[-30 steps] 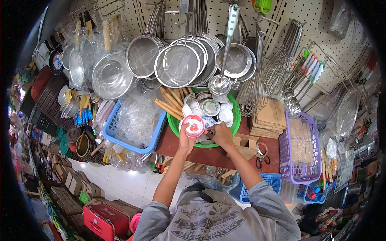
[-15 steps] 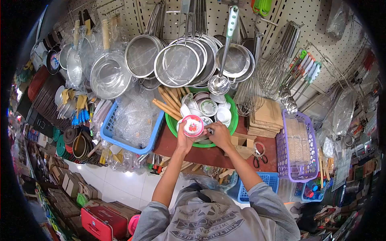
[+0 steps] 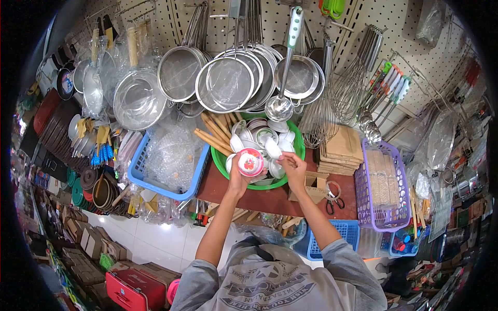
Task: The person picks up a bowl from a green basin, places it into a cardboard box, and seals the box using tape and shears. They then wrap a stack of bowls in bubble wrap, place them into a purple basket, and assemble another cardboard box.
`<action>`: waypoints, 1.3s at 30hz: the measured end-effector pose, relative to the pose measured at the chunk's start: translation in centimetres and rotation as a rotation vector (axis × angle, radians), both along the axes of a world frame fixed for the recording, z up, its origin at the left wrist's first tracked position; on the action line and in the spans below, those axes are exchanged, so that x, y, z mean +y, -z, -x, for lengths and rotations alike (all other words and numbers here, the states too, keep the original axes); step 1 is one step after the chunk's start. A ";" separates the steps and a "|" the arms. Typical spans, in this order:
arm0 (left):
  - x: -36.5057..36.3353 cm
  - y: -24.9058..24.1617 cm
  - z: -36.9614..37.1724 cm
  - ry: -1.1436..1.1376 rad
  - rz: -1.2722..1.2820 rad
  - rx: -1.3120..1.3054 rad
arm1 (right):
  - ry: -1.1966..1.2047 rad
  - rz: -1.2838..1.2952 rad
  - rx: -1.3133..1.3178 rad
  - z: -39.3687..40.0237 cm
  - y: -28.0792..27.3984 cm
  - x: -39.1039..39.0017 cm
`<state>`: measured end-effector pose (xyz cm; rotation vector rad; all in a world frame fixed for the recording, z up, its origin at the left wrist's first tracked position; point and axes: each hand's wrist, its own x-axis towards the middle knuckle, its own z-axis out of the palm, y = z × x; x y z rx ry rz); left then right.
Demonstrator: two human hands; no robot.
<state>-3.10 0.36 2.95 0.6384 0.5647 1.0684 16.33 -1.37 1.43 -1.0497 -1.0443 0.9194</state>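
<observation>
My left hand (image 3: 237, 179) is closed around a small bowl with a pink rim (image 3: 251, 161) and a red design inside, tilted up towards me. Pinched at the fingertips of my right hand (image 3: 293, 168) is a small white dish (image 3: 272, 148), whose exact shape is partly hidden. Both hands are over a round green basket (image 3: 220, 165) on a reddish-brown table. Inside it lie several white bowls (image 3: 257, 126), some with green or dark rims. Wooden rods (image 3: 212, 141) lean at the basket's left side.
A blue basket (image 3: 136, 173) with bubble wrap stands left. To the right are an open cardboard box (image 3: 314, 185), scissors (image 3: 334, 205), a tape roll (image 3: 334, 189), stacked cardboard (image 3: 340, 147) and a purple basket (image 3: 363, 207). Strainers (image 3: 225, 85), a ladle (image 3: 280, 108) and whisks (image 3: 321, 116) hang above.
My right hand has moved away from the pink-rimmed bowl to the right, and now shows a white dish at its fingertips. My left hand keeps hold of its bowl.
</observation>
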 end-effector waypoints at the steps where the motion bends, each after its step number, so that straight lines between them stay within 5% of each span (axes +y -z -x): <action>1: -0.1 -0.5 0.0 0.010 0.020 0.022 | -0.026 -0.053 -0.063 0.4 -0.6 -0.7; 6: 0.7 0.0 -0.3 0.021 0.093 0.081 | -0.092 -0.380 -0.634 2.1 -4.0 -2.8; 16: 0.6 1.1 0.3 0.062 0.136 0.169 | -0.098 -0.473 -1.022 2.7 -3.6 -3.0; 28: 0.4 2.6 -0.3 0.032 0.017 0.378 | -0.150 -0.383 -0.809 1.5 -5.4 -3.9; 34: -0.9 1.9 -2.1 -0.050 -0.169 0.585 | -0.119 0.039 -0.317 -0.6 -5.5 -4.4; 38: -2.2 -1.6 -4.5 0.042 -0.361 0.714 | -0.184 0.240 -0.347 -3.2 -6.1 -5.5; 39: -1.8 -1.3 -5.2 0.089 -0.436 0.673 | -0.132 0.113 -0.459 -3.8 -5.4 -5.7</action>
